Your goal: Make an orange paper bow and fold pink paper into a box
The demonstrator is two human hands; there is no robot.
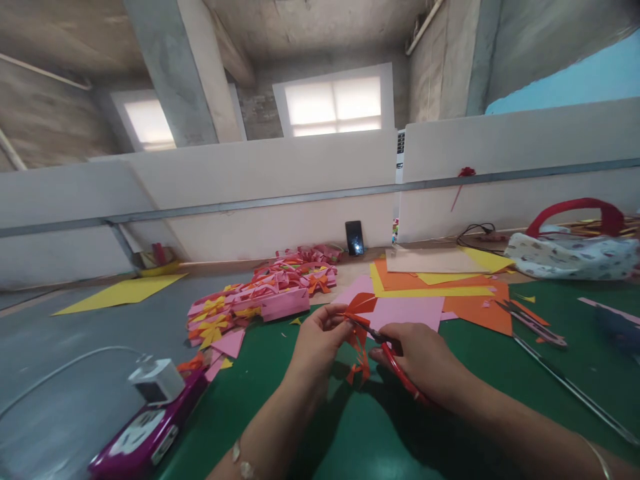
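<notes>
Between the fingertips of my left hand (pixel 325 333) is pinched a piece of orange paper (pixel 362 304) with cut, petal-like lobes. My right hand (pixel 420 357) grips a pair of red-handled scissors (pixel 400 370), whose dark blades point left and meet the paper close to my left fingers. Below the blades, narrow orange paper scraps (pixel 359 373) hang or lie over the green mat; I cannot tell which. Behind my hands lies a pink paper sheet (pixel 405 312). How far the blades are parted is too small to make out.
Pink and yellow paper cutouts (pixel 285 283) are heaped at the back left. A purple power strip (pixel 150 427) with a white charger sits front left. Right are orange sheets (pixel 487 313), another pair of scissors (pixel 537 327), a metal rod (pixel 575 387) and a fabric basket (pixel 570 257). A phone (pixel 355 238) leans behind.
</notes>
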